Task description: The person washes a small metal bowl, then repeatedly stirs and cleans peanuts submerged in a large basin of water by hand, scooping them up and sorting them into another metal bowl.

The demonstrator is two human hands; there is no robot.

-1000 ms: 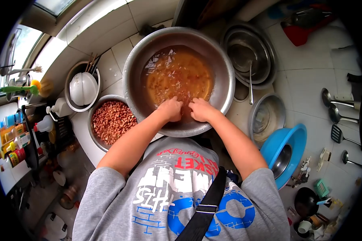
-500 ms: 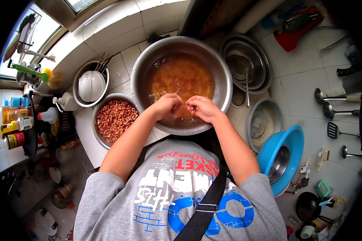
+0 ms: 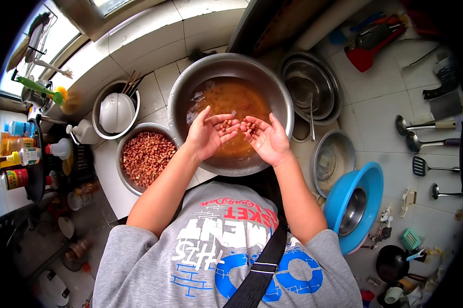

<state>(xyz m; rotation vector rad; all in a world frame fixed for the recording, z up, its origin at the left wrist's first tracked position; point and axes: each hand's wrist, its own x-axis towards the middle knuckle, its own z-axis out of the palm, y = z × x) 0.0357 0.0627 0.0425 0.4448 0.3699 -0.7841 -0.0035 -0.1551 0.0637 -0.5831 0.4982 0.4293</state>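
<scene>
A large metal basin [image 3: 182, 154] holds cloudy orange-brown water [image 3: 231, 92]. Above the water, my left hand [image 3: 208, 136] is turned palm up, with several reddish peanuts [image 3: 227, 124] resting on its fingers. Beside it, my right hand [image 3: 267, 138] also faces up, fingers spread and curled, and carries several peanuts [image 3: 249, 126]. The fingertips of both hands nearly meet. To the left of the basin, a metal bowl [image 3: 122, 169] is filled with reddish peanuts [image 3: 147, 156].
A bowl of white dishes [image 3: 117, 113] stands at the upper left, near bottles [image 3: 18, 178]. Nested metal bowls [image 3: 313, 87], a metal pan [image 3: 339, 154] and a blue basin [image 3: 370, 190] are on the right. Ladles [image 3: 426, 124] hang at far right.
Both my hands have risen from the water and turned palm up. Their fingers have opened, showing peanuts. The camera view has shifted slightly.
</scene>
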